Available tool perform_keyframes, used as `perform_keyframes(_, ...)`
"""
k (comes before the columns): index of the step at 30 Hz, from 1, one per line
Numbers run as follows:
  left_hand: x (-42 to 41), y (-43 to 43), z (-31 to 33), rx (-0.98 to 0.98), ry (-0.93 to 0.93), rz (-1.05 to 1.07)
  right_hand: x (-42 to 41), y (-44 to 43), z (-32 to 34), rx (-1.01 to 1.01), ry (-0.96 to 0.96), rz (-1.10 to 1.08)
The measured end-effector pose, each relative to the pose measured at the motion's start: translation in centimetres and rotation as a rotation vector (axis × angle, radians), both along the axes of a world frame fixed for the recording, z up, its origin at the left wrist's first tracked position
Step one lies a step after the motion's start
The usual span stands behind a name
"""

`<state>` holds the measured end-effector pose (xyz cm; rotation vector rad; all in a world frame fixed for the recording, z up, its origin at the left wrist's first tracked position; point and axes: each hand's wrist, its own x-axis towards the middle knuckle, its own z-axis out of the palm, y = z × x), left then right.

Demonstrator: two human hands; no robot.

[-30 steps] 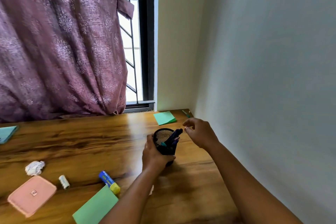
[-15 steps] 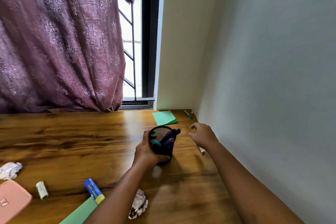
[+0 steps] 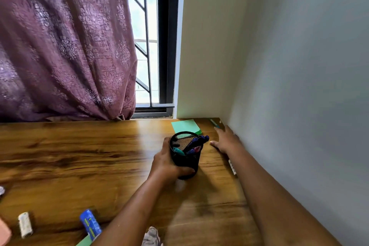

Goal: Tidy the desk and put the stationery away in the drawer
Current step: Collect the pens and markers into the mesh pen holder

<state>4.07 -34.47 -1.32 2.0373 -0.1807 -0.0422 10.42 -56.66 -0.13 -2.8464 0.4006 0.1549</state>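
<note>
Evidently collecting: left hand [image 3: 165, 163], grip wrapped around the black mesh pen cup [image 3: 185, 155], steadies it on the surface [image 3: 83, 152], while right hand [image 3: 226, 140], grip spread flat, reaches toward the teal pen [image 3: 214, 123] just beyond its fingertips.

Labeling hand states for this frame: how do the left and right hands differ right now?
1. The left hand is wrapped around the black mesh pen cup; the right hand holds nothing.
2. The left hand's fingers curl; the right hand's are spread open, reaching toward the teal pen in the desk corner.
3. The left sits mid-desk; the right is by the wall.
Both are bare.
</note>
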Motion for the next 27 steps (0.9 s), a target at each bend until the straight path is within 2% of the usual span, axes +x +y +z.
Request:
perform_keyframes(4, 0.4, -0.1, -0.2, 0.004, 0.011, 0.007, 1.6, -0.4, 0.2, 0.036, 0.084, 0.037)
perform_keyframes(9, 0.5, -0.2, -0.3, 0.014, 0.009, -0.002, 2.5, -0.7, 0.3, -0.023, 0.17, 0.084)
perform_keyframes(19, 0.3, -0.4, -0.2, 0.023, 0.029, 0.03, -1.5, 1.7, 0.4, -0.162, -0.068, 0.215)
perform_keyframes(27, -1.3, -0.3, 0.3, 0.045, 0.043, 0.044, -7.4, 3.6, 1.3, -0.242, -0.122, 0.311)
